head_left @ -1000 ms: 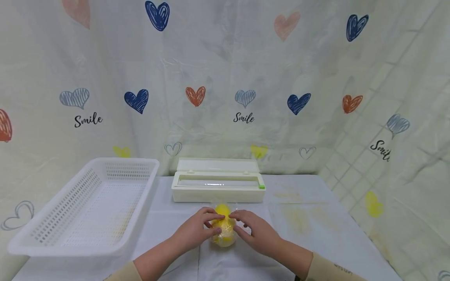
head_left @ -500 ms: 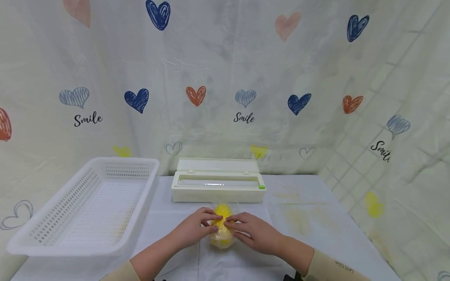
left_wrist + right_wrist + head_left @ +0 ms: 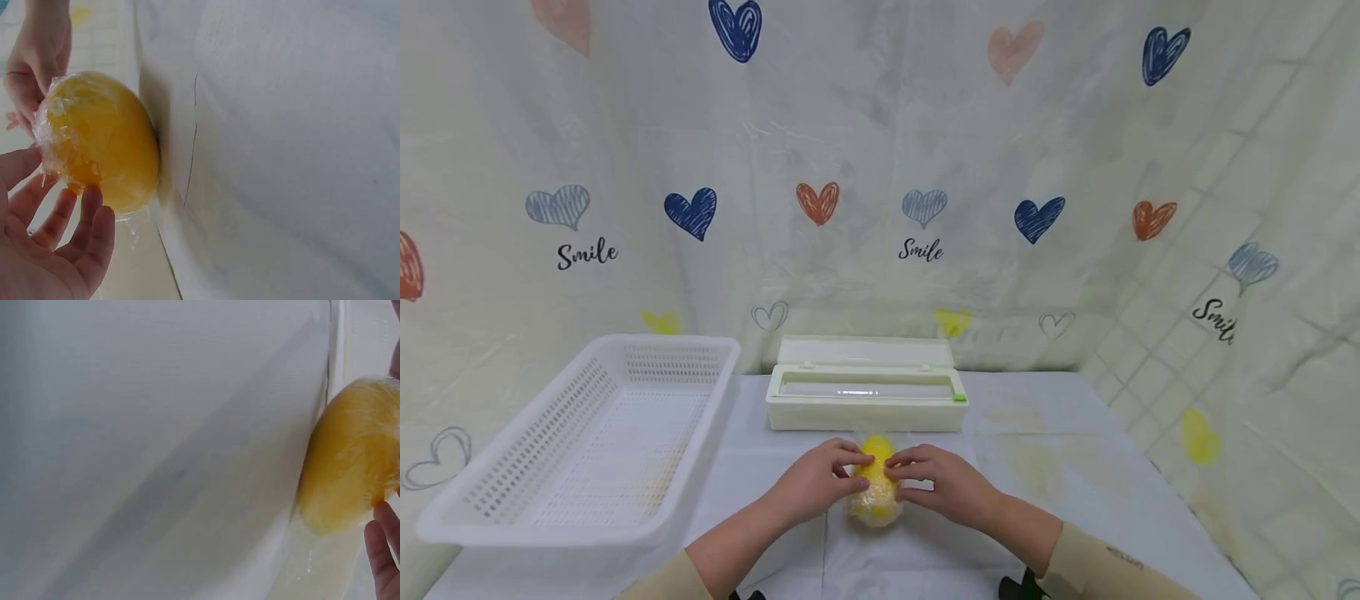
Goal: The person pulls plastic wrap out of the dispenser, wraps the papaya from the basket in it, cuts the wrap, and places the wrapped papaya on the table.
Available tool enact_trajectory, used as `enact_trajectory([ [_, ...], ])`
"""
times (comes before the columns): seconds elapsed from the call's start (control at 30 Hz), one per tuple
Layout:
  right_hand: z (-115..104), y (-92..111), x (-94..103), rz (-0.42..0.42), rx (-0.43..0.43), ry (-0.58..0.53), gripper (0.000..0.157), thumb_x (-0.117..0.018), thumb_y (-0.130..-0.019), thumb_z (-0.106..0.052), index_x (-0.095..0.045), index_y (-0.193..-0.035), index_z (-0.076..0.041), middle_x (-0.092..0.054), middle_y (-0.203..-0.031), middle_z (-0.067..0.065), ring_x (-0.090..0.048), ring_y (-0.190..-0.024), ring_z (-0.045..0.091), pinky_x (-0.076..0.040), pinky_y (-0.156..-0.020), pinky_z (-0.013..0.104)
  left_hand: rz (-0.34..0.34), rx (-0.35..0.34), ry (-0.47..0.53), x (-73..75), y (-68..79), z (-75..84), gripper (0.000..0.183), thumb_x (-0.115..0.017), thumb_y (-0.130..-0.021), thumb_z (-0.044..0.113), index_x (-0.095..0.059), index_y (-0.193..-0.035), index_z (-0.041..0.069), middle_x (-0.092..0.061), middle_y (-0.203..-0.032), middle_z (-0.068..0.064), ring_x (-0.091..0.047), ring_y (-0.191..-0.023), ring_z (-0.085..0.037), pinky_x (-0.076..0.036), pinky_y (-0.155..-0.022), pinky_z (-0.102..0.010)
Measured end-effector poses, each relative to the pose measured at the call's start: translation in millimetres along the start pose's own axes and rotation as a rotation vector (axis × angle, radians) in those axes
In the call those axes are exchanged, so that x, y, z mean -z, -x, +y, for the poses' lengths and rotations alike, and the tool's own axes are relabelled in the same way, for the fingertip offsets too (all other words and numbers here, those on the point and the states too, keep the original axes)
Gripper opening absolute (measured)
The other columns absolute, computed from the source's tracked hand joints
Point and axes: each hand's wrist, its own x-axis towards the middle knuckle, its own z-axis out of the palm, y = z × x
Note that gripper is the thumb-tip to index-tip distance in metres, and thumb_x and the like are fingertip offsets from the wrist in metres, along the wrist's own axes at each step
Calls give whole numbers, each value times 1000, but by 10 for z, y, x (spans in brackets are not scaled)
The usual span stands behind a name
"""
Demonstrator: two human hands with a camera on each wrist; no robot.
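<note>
A yellow oval fruit point(image 3: 877, 497) in clear cling film rests on the white-covered table between both hands. My left hand point(image 3: 820, 479) holds its left side, thumb and fingertips at the film. From the other side my right hand point(image 3: 946, 485) grips it, with fingers over the upper part and thumb lower down. In the left wrist view, crumpled film gathers on the fruit point(image 3: 109, 144) where the fingers point(image 3: 94, 240) meet it. Only part of the fruit point(image 3: 350, 450) shows at the edge of the right wrist view.
Right behind the fruit stands a long white cling film dispenser point(image 3: 865, 416), lid raised, with a green slider point(image 3: 959, 398) at its right end. A large white perforated basket point(image 3: 700, 433) sits at the left. A heart-print curtain point(image 3: 865, 125) hangs behind.
The right hand came in against the fruit from slightly apart, and its fingers shifted over the film. The left fingers moved a little too. The fruit stays in about the same spot.
</note>
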Motion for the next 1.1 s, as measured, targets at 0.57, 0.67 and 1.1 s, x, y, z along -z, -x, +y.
enact_trajectory([
  [0.57,58,-3,-1,-20,-42,-37,41,-76,-85,-37,-72,-119,-16,-66,-123,-4,-61,-115,17,-51,-95,37,-91,-44,9,33,-36,-139,54,-81,-82,34,-65,-133,25,-51,-124,9,-57,-95,-12,-51,-76,-27],
  [0.67,66,-11,12,-37,-64,-74,39,-77,-85,-36,-73,-118,-16,-67,-122,-4,-62,-114,17,-52,-94,35,-136,-39,22,59,-59,-151,53,-79,-85,33,-64,-135,25,-49,-125,9,-56,-98,-13,-52,-79,-27],
  [1.1,43,-51,57,-94,-126,-112,38,-75,-86,-37,-75,-118,-17,-67,-121,-6,-62,-113,15,-51,-96,36,-116,-63,94,54,-110,-231,37,-74,-89,32,-69,-125,26,-53,-121,8,-56,-94,-14,-52,-77,-25],
])
